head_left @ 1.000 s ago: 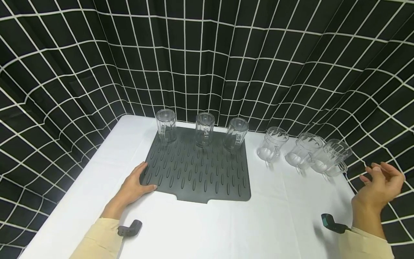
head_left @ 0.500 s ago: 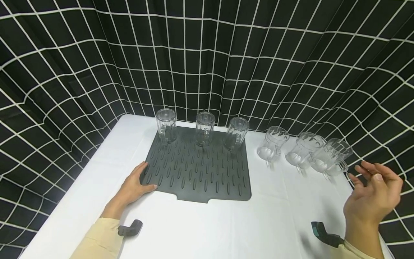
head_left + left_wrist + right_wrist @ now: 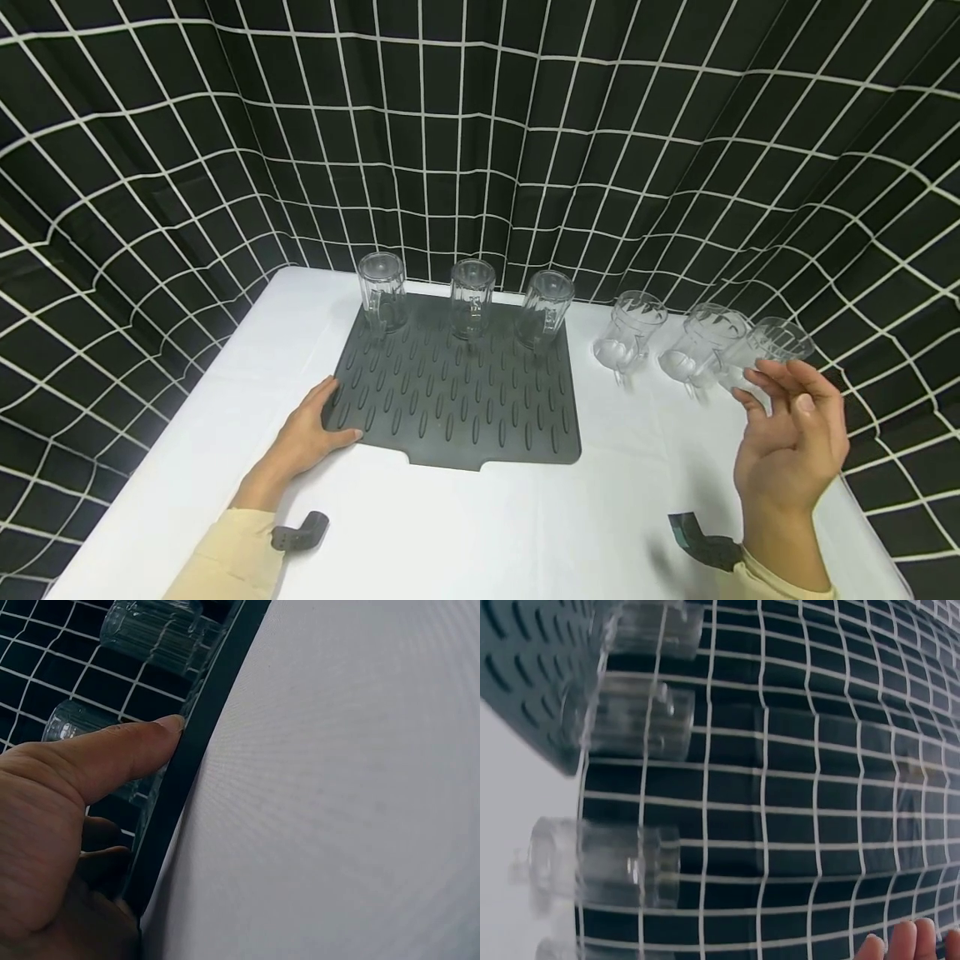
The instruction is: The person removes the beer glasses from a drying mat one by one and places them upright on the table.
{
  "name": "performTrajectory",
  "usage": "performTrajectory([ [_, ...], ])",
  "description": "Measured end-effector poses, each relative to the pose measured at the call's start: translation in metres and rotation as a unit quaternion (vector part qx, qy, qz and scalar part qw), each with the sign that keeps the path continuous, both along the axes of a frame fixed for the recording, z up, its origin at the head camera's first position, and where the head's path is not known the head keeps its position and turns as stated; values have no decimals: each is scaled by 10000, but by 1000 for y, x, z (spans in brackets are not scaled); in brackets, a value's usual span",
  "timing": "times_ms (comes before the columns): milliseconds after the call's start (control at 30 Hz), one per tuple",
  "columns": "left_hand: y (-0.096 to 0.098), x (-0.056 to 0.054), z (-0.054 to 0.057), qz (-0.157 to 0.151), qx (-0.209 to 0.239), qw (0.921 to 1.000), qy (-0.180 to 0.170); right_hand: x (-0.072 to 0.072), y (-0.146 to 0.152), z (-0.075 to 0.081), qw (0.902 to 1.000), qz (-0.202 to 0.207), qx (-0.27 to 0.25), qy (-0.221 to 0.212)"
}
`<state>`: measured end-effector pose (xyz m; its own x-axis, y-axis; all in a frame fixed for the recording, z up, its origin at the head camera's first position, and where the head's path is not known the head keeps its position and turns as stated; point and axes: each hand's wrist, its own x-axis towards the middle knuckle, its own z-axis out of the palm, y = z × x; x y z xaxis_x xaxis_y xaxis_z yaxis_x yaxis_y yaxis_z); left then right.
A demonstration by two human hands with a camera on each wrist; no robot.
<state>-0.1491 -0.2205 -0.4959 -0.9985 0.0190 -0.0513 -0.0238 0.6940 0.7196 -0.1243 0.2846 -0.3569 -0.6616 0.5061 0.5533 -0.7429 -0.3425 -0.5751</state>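
My left hand (image 3: 300, 433) rests at the near left corner of a dark grey ribbed drying mat (image 3: 457, 408). Its thumb (image 3: 124, 754) touches the mat's front edge and the fingers lie along the left side. Three clear glass mugs stand upside down along the mat's back: a left one (image 3: 384, 292), a middle one (image 3: 472, 298) and a right one (image 3: 546, 308). Right of the mat are three upright glass mugs in a row, the nearest to it (image 3: 630, 329), then another (image 3: 703, 340). My right hand (image 3: 791, 442), loosely curled and holding nothing, partly hides the rightmost mug (image 3: 780, 337).
A white cloth covers the table (image 3: 525, 533). Black curtain with a white grid (image 3: 450, 125) rises behind and at both sides. A dark camera mount sits on each wrist, the left one (image 3: 300, 532) and the right one (image 3: 701, 542), beside cream sleeves.
My right hand has moved left from beyond the table's right edge and now overlaps the rightmost mug in the head view. The left hand, mat and mugs stay in place.
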Motion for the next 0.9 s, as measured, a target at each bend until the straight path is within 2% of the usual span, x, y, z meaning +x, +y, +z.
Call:
performTrajectory([
  [233, -1, 2, 0, 54, 16, 10000, 46, -23, -28, -2, 9978, 483, 451, 22],
  [433, 0, 1, -1, 43, 1, 9999, 145, -46, -56, -8, 9947, 782, 632, -223],
  [600, 0, 0, -1, 51, 24, 9998, 167, -67, -79, -20, 9846, 730, 1207, -1031],
  [733, 0, 1, -1, 46, 11, 9999, 157, -82, -90, -29, 9687, 381, 1688, -1777],
  [900, 1, 2, 0, 29, -8, 9998, 186, -99, -99, -40, 9485, 24, 1985, -2470],
])
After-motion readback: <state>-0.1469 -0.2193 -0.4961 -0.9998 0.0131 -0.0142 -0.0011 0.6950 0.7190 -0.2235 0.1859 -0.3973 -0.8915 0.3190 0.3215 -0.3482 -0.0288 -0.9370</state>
